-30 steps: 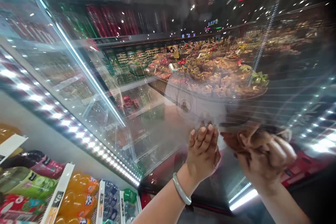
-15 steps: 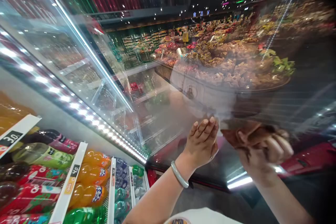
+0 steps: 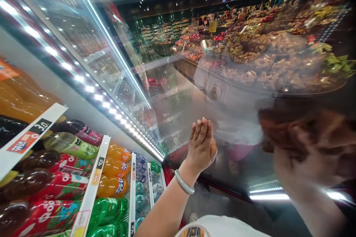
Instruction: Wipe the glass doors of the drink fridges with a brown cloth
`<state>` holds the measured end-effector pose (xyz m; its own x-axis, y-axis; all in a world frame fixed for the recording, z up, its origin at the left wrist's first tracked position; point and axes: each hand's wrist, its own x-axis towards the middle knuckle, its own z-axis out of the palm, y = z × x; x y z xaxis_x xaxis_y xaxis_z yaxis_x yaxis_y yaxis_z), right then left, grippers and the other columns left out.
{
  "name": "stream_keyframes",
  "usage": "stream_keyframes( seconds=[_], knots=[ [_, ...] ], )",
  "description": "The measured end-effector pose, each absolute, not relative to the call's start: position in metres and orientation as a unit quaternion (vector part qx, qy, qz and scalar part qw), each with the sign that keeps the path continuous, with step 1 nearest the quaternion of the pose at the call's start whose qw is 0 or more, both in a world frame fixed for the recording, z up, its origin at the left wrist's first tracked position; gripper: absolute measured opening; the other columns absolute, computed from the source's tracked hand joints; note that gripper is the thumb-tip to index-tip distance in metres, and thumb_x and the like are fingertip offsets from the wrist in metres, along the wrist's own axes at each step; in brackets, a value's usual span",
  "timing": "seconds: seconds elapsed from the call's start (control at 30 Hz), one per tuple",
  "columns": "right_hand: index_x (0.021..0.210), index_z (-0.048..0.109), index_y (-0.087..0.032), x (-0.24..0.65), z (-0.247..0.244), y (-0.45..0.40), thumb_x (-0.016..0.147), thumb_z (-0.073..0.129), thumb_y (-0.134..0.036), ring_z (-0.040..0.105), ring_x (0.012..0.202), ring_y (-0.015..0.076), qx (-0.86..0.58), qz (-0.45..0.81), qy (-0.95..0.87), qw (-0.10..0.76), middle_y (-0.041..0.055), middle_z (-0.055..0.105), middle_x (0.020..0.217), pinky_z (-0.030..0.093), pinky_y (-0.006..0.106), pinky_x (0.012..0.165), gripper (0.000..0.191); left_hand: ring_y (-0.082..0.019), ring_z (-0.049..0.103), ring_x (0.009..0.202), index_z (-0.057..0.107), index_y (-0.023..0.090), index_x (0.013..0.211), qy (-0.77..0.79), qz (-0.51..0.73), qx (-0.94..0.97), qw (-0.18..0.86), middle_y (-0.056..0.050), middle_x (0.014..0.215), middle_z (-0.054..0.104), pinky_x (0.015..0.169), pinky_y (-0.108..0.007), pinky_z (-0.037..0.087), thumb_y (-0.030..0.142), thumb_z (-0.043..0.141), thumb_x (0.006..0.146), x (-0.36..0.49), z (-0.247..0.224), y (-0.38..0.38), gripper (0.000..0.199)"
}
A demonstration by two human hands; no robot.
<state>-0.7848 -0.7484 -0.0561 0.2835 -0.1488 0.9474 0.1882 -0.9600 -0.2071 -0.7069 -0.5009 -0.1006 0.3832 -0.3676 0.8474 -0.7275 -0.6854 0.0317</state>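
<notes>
My left hand [image 3: 201, 142], with a pale bangle [image 3: 184, 182] on its wrist, is stretched flat against the glass door [image 3: 178, 118] of a lit drinks cooler. Its fingers point upward and it holds nothing. At the right, my right hand [image 3: 311, 152] is smeared by motion. It grips a soft, crumpled brown cloth [image 3: 274, 124] in front of the glass. The exact fold of its fingers is blurred.
Cooler shelves at the left carry several drink bottles [image 3: 116, 166] behind white price rails [image 3: 94, 181]. A bright LED strip [image 3: 100, 98] runs along the door's side. Heaped wrapped goods [image 3: 250, 59] on a display show in or through the glass.
The view has shifted, with more of the bottles showing. My left hand has moved slightly left, fingers still flat. My right hand and the brown cloth have come nearer and grown more blurred.
</notes>
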Motion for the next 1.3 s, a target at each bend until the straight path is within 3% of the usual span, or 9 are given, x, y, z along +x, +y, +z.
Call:
stream_keyframes(
  seconds=[0.1,0.2,0.37,0.5,0.57,0.83,0.97,1.1,1.3],
  knots=[
    [0.142,0.064,-0.031,-0.76,-0.026,-0.7,0.08,0.082,-0.026,0.057,0.121,0.0348,-0.735,-0.675,-0.058,0.028,0.0117,0.068,0.122,0.043,0.057,0.108,0.065,-0.022,-0.001,0.165,0.002,0.008,0.169,-0.327,0.44,0.807,0.218,-0.007,0.178,-0.006,0.137,-0.041,0.007,0.014,0.041,0.097,-0.702,-0.099,-0.486,0.082],
    [0.12,0.075,-0.039,-0.753,-0.042,-0.657,0.078,0.083,-0.02,0.054,0.113,0.024,-0.75,-0.629,-0.181,-0.093,0.0027,0.071,0.111,0.044,0.044,0.106,0.047,-0.023,0.001,0.165,0.002,0.009,0.169,-0.334,0.429,0.807,0.231,-0.007,0.178,-0.004,0.137,-0.045,0.012,0.017,0.04,0.098,-0.7,-0.102,-0.473,0.081],
    [0.092,0.075,-0.033,-0.769,-0.086,-0.667,0.072,0.087,-0.018,0.053,0.106,0.0197,-0.787,-0.574,-0.222,-0.046,0.0005,0.062,0.098,0.044,0.038,0.099,0.028,-0.022,0.001,0.165,0.003,0.01,0.169,-0.345,0.42,0.809,0.224,-0.006,0.177,-0.002,0.137,-0.043,0.011,0.015,0.042,0.095,-0.698,-0.112,-0.457,0.084],
    [0.123,0.073,-0.033,-0.744,-0.044,-0.644,0.073,0.088,-0.021,0.052,0.125,0.0342,-0.743,-0.652,-0.153,-0.021,0.0091,0.062,0.118,0.044,0.054,0.105,0.053,-0.02,0.0,0.164,-0.002,0.013,0.169,-0.336,0.408,0.817,0.23,-0.006,0.177,0.001,0.137,-0.043,0.013,0.013,0.042,0.094,-0.692,-0.117,-0.443,0.087],
    [0.134,0.069,-0.031,-0.726,-0.029,-0.611,0.079,0.084,-0.022,0.051,0.123,0.0317,-0.74,-0.653,-0.159,-0.034,0.01,0.066,0.124,0.041,0.051,0.106,0.058,-0.022,0.001,0.165,-0.002,0.012,0.169,-0.319,0.411,0.818,0.245,-0.007,0.177,-0.001,0.137,-0.045,0.014,0.015,0.04,0.096,-0.686,-0.118,-0.431,0.085],
    [0.1,0.077,-0.035,-0.73,-0.074,-0.577,0.085,0.078,-0.022,0.054,0.112,0.0185,-0.815,-0.509,-0.273,-0.053,-0.0002,0.072,0.107,0.038,0.037,0.102,0.021,-0.023,0.001,0.165,-0.005,0.016,0.169,-0.266,0.4,0.841,0.246,-0.006,0.177,-0.001,0.136,-0.051,0.015,0.016,0.04,0.098,-0.666,-0.137,-0.382,0.084],
    [0.116,0.074,-0.031,-0.704,-0.04,-0.549,0.085,0.081,-0.027,0.053,0.124,0.0245,-0.784,-0.572,-0.239,-0.036,0.0051,0.072,0.117,0.036,0.042,0.107,0.031,-0.025,0.003,0.165,-0.005,0.017,0.17,-0.241,0.374,0.856,0.265,-0.008,0.178,0.003,0.136,-0.053,0.017,0.018,0.037,0.1,-0.664,-0.142,-0.369,0.081],
    [0.127,0.07,-0.033,-0.682,-0.046,-0.502,0.097,0.067,-0.027,0.051,0.123,0.0191,-0.791,-0.528,-0.297,-0.085,-0.0037,0.07,0.134,0.031,0.038,0.108,0.031,-0.026,0.005,0.165,-0.004,0.02,0.17,-0.178,0.375,0.864,0.284,-0.011,0.178,0.005,0.135,-0.055,0.019,0.025,0.039,0.105,-0.657,-0.154,-0.348,0.078],
    [0.119,0.072,-0.033,-0.693,-0.079,-0.513,0.096,0.066,-0.02,0.056,0.12,0.0155,-0.826,-0.448,-0.339,-0.041,-0.0024,0.076,0.116,0.032,0.034,0.109,0.027,-0.025,0.004,0.164,-0.011,0.02,0.169,-0.145,0.341,0.88,0.298,-0.013,0.178,0.003,0.135,-0.054,0.018,0.026,0.037,0.106,-0.651,-0.173,-0.323,0.079]
  ],
)
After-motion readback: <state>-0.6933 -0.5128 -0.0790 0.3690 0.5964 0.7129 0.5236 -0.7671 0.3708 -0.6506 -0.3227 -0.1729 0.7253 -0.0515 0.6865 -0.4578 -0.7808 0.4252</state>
